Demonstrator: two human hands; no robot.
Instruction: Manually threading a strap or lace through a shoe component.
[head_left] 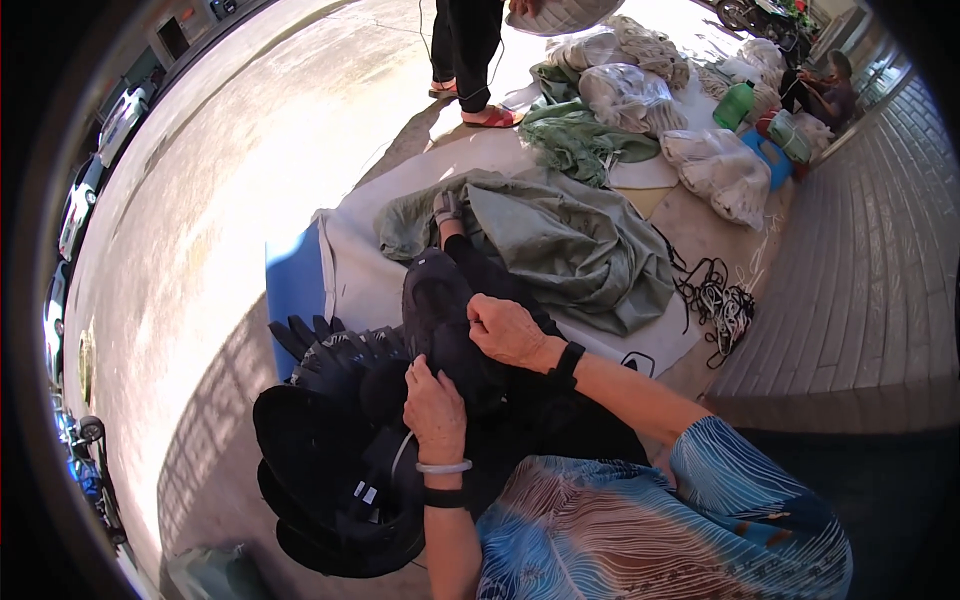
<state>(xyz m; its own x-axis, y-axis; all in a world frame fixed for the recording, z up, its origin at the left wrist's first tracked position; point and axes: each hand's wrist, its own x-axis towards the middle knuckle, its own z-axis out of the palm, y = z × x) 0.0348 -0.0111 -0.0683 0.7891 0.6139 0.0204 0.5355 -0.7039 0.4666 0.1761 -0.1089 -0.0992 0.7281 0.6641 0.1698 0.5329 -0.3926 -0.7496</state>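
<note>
A soft black fabric piece (432,290), which looks like a hat or cap, lies across my lap. My left hand (436,410) is closed at its near edge, thumb and fingers pinched together. Farther up and to the right, my right hand (508,332) is curled over the same dark cloth with its fingertips pressed together. Anything as fine as a thread or needle between the fingers is too small to make out. Left of my left hand sits a pile of black hats (320,470) with small white labels, and bunched black pieces (345,350) lie just beyond it.
A grey-green cloth (570,240) lies crumpled on a pale sheet ahead. Tangled black and white cords (718,300) are at right. Filled plastic bags (715,175) and a green bottle (735,104) stand farther back. Another person (470,50) stands ahead; a brick wall (870,270) runs along the right.
</note>
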